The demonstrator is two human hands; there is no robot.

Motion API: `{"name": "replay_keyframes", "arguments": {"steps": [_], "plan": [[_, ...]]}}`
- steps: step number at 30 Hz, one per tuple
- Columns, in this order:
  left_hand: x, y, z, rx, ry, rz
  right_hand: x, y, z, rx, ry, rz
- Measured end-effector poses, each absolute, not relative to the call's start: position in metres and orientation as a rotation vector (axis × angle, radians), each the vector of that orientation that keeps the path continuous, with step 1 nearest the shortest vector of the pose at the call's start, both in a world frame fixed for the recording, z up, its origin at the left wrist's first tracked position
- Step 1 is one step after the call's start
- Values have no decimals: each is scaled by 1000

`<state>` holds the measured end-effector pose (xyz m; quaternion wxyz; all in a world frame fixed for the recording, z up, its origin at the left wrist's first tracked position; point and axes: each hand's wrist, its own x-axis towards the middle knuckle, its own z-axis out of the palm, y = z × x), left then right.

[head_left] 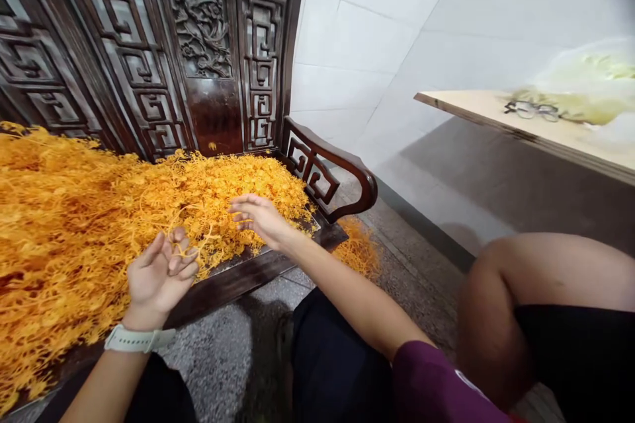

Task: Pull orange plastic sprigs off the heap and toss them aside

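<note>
A thick heap of orange plastic flower pieces [99, 211], thin and stringy, covers the seat of a dark carved wooden bench. At the heap's front edge my left hand [159, 274], palm up with a pale watch band at the wrist, has its fingers curled around an orange plastic flower piece [187, 252]. A thin stem of it sticks up beside the fingertips. To the right, my right hand [260, 219] hovers over the heap. Its fingers are stretched out and slightly apart, and nothing shows in them.
The bench's carved back [213, 106] rises behind the heap, with a curved armrest [354, 178] at its right end. More orange pieces [360, 248] lie on the floor below. A wooden tabletop [476, 106] with glasses [533, 110] juts in at right, above another person's bent knee [501, 277].
</note>
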<state>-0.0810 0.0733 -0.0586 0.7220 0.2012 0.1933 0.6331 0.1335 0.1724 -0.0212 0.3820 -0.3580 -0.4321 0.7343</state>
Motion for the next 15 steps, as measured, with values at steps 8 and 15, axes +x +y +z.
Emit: {"name": "replay_keyframes", "arguments": {"steps": [8,15], "plan": [[-75,72,-51,387,540,1550,113,134,-55,-610,-1680,2238],[-70,80,-49,379,641,1459,125,141,-38,-587,-1791,1841]]}}
